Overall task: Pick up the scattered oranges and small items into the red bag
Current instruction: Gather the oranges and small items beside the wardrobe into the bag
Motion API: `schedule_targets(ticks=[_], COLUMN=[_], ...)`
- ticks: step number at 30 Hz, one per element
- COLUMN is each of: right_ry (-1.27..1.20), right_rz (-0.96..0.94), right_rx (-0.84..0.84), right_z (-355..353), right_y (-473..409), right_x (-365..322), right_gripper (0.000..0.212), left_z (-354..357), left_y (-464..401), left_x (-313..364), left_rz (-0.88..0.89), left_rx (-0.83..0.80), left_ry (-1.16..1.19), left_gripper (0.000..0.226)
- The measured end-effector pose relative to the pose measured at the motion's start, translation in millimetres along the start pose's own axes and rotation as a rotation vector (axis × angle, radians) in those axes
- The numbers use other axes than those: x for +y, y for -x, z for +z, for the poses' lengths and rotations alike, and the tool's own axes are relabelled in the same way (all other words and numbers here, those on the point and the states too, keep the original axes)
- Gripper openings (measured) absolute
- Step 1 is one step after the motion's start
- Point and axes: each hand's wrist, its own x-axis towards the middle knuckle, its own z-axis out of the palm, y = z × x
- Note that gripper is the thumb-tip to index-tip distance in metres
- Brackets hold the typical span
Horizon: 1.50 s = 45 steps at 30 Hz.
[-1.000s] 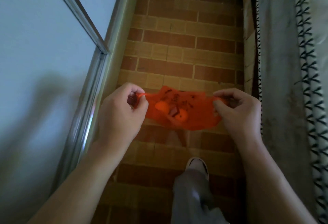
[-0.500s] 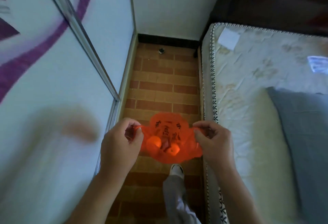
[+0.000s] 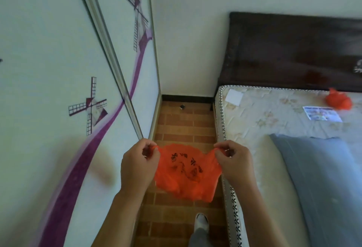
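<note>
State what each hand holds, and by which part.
Both hold the red bag: left hand pinches its left handle, right hand its right handle.

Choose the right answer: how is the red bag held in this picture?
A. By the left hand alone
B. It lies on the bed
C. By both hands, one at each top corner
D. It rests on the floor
C: the left hand and right hand each pinch a top corner of the red bag, which hangs above the floor.

Bare forearms (image 3: 121, 213), no sleeves; grey trouser leg (image 3: 197, 237); white shoe (image 3: 201, 220).
</note>
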Motion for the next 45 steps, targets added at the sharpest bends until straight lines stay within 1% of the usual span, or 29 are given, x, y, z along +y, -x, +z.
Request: schedule_targets(ticks=[5, 10, 13, 16, 22, 28, 33, 39, 43, 45], right_ry=[0.006, -0.041, -0.069, -0.086, -0.125, -0.156, -0.135, -0.094, -0.056, -0.032], right_rz=[-0.060, -0.096, -0.128, -0.160, -0.171, -0.153, -0.131, -0.098, -0.067, -0.072], right_rx=[0.003, 0.022, 0.022, 0.028, -0.004, -0.038, -0.032, 0.023, 0.070, 0.102], right_z=[-23.7, -38.8, -42.5, -47.3, -53.7, -45.0, -30.6, -6.9, 11.6, 20.9], right_y=[-12.9, -61.7, -94.5, -126.9, -183.4, -223.5, -251.5, -288.6, -318.1, -334.4], right_x=[-35.2, -63.9, -77.3, -85.3, -95.1, -97.5, -94.1, -96.3, -116.1, -129.7], right_gripper=[0.022, 0.025, 0.026, 0.025, 0.024, 0.023, 0.024, 0.026, 0.025, 0.025], left_z=[-18.5, -24.7, -18.9, -6.3, 19.3, 33.7, 47.4, 71.1, 73.7, 71.4], left_y=[-19.0, -60.8, -85.5, -112.3, -156.4, -185.7, -220.8, -284.3, -333.1, -361.3], left_x=[37.0, 72.0, 85.2, 99.2, 120.9, 122.9, 112.7, 101.1, 91.8, 85.4], left_rz=[0.037, 0.055, 0.049, 0.065, 0.058, 0.048, 0.027, 0.046, 0.076, 0.098], left_rx=[0.053, 0.075, 0.100, 0.119, 0.146, 0.185, 0.150, 0.071, 0.015, 0.014], left_ry=[-0.023, -0.020, -0.005, -0.017, -0.046, -0.044, -0.052, -0.001, 0.060, 0.083], left_gripper=[0.014, 0.016, 0.013, 0.015, 0.015, 0.016, 0.016, 0.015, 0.014, 0.014])
